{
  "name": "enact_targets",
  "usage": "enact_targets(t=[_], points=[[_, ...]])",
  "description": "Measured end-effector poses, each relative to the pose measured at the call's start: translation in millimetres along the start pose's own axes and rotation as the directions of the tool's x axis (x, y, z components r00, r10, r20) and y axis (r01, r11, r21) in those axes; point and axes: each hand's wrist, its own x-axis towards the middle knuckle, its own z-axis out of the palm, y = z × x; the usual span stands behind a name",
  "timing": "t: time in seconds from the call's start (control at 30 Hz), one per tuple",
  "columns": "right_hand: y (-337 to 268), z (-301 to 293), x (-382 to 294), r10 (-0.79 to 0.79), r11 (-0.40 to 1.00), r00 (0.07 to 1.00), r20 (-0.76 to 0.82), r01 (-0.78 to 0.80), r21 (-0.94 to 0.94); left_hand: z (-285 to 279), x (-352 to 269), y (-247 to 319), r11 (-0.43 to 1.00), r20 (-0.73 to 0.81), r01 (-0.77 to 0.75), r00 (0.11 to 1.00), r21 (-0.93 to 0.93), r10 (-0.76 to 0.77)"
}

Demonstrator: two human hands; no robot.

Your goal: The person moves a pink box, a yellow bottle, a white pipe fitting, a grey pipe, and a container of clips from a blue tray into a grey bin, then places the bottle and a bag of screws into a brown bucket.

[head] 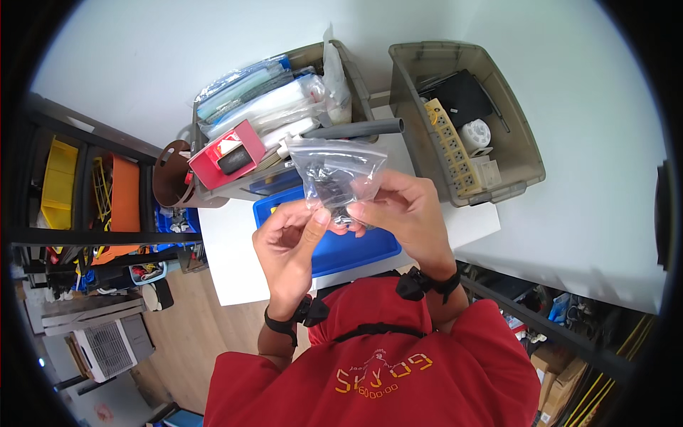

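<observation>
A clear zip-lock plastic bag [337,165] with small dark items inside is held up in front of me by both hands. My left hand [291,235] pinches its lower left corner between thumb and fingers. On the other side, my right hand [408,219] grips the lower right part, thumb in front and fingers behind. What the dark contents are cannot be made out through the creased plastic. Below the hands lies a shallow blue plastic tray [355,256] on a white table [227,267]. The bag and hands hide much of the tray.
Behind the tray stands a grey plastic bin [347,64] full of bagged packages, a red box [227,155] and a grey pipe [363,129]. Another bin [512,160] at right holds a yellow power strip [451,147]. A brown basket [171,176] and black shelving [106,236] flank the left side.
</observation>
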Motion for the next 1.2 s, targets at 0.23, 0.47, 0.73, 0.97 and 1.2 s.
enact_targets(t=[0.23,0.47,0.73,0.97,1.2], points=[[9,-31,4,0.014,0.996,0.995,-0.098,-0.022,-0.081,19,3,-17,0.99,-0.086,0.086,0.993,0.111,-0.077],[38,-49,40,0.031,0.953,0.977,-0.211,-0.092,-0.288,-2,23,-50,0.934,-0.073,0.199,0.98,0.298,-0.186],[84,-27,111,-0.071,0.899,0.966,-0.247,-0.045,-0.436,-65,88,-89,0.82,-0.158,0.151,0.985,0.551,-0.075],[123,-24,196,-0.298,0.514,0.955,0.017,0.175,-0.84,-109,164,-139,0.756,-0.167,0.112,0.986,0.645,-0.004],[124,-49,213,-0.39,0.453,0.92,0.04,0.229,-0.862,-94,191,-152,0.72,-0.098,0.099,0.994,0.687,-0.043]])
